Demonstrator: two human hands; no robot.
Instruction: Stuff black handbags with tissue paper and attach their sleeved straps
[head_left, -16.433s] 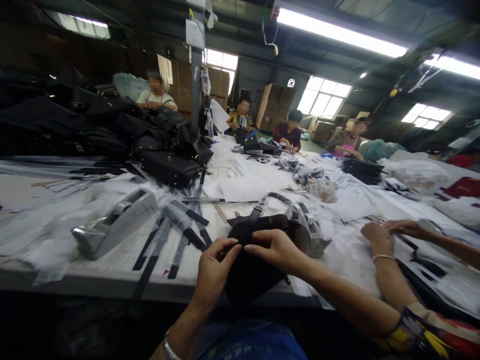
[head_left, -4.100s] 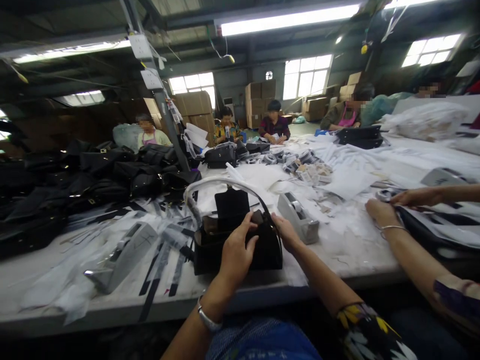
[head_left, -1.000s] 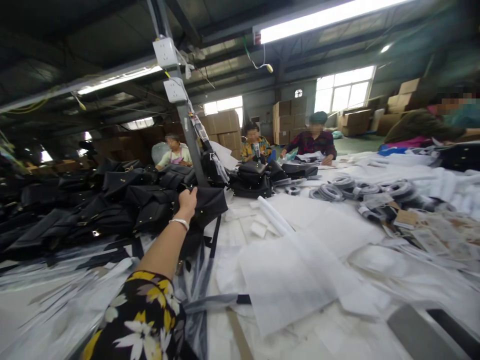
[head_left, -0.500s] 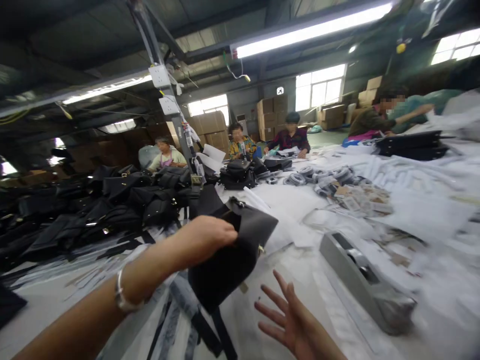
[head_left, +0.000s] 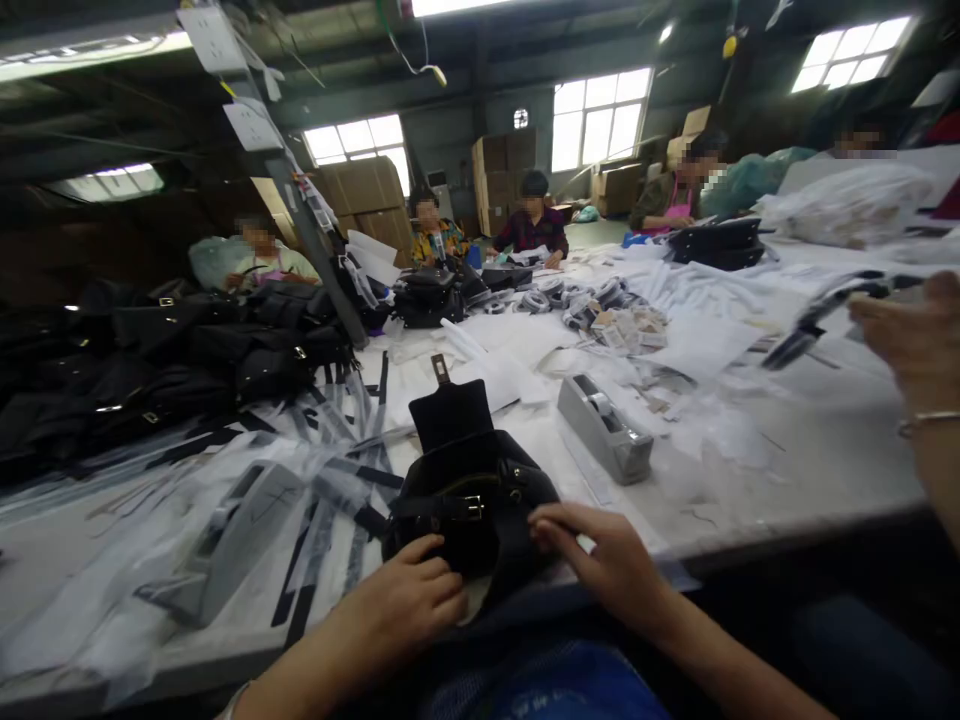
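Note:
A black bag [head_left: 517, 525] with metal buckles stands at the table's near edge, right in front of me. Its flap [head_left: 451, 415] is raised away from me and the mouth gapes. My left hand [head_left: 424, 585] has its fingers curled over the near left rim, below a buckled strap [head_left: 439, 507]. At the right side of the bag, my right hand [head_left: 589, 545] pinches the edge. Something small and white shows by the right fingers, too little to name. What lies inside the bag is dark.
Grey tape dispensers stand left [head_left: 240, 530] and right [head_left: 606, 430] of the bag. Black bags [head_left: 180, 360] are heaped at far left. Plastic-wrapped straps [head_left: 330, 510] lie nearby. At far right, another person's hand [head_left: 911, 335] holds dark straps. Several people sit across the table.
The bag has come down closer to me from my raised left hand, its flap now up. My right hand, spread before, has closed on its side. The view has turned right and down.

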